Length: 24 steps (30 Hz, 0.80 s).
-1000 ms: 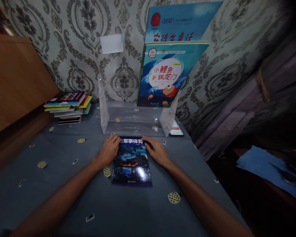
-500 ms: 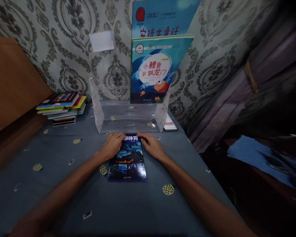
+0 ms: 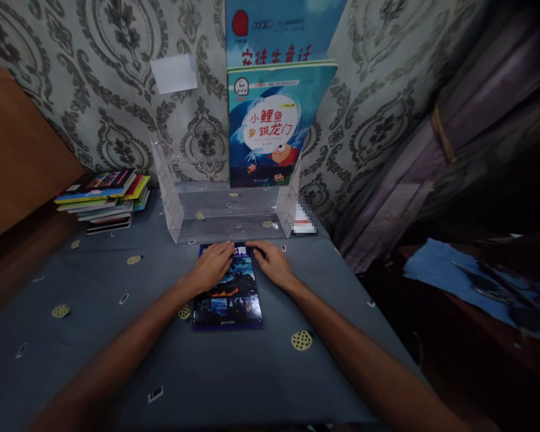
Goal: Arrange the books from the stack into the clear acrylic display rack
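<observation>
A dark blue magazine point(image 3: 228, 297) lies flat on the grey-blue tablecloth, just in front of a clear acrylic book rack point(image 3: 173, 204). My left hand point(image 3: 212, 267) rests on the magazine's top left part, fingers stretched flat over the cover. My right hand point(image 3: 270, 261) lies on its top right corner, fingers flat and pointing left toward the other hand. Two children's books stand in the rack's right half: a teal one point(image 3: 272, 123) in front and a taller blue one point(image 3: 279, 30) behind it.
A stack of several books point(image 3: 103, 201) lies at the back left beside a wooden panel point(image 3: 13, 156). Patterned wallpaper is behind the rack. The table's right edge drops to a dark area with a curtain point(image 3: 454, 138) and a blue cloth point(image 3: 459, 273).
Both hands have slid inward along the magazine's top edge and now cover most of its title. The view has shifted, so everything sits further left in the frame.
</observation>
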Tool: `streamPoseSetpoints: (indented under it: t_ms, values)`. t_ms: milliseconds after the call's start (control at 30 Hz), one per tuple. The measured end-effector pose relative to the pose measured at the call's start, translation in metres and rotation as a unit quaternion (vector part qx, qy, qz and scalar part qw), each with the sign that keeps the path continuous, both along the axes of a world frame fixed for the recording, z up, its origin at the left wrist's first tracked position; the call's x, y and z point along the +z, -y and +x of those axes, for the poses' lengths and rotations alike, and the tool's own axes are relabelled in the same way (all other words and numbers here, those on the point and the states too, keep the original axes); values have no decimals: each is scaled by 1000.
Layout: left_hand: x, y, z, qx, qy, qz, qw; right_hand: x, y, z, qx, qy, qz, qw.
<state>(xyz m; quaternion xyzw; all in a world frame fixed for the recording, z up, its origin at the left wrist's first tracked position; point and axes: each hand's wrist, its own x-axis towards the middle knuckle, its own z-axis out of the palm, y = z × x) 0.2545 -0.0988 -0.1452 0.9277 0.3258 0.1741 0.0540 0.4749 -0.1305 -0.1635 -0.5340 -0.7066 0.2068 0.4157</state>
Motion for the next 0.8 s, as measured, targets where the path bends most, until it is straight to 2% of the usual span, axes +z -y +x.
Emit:
streamPoseSetpoints:
  t_ms: [200, 367, 567, 800]
  values:
    - [-4, 3, -2, -17, 17, 2, 1000, 4, 6, -3, -25, 26, 14, 999]
    - [-2, 1, -7, -6, 19, 2, 1000, 7, 9, -5, 4, 39, 14, 999]
    - [6, -7, -18, 12, -12, 7, 1000, 8, 8, -7, 77, 79, 7, 994]
    - [12, -14, -22, -11, -33, 27, 999, 7, 6, -10, 97, 130, 8, 987]
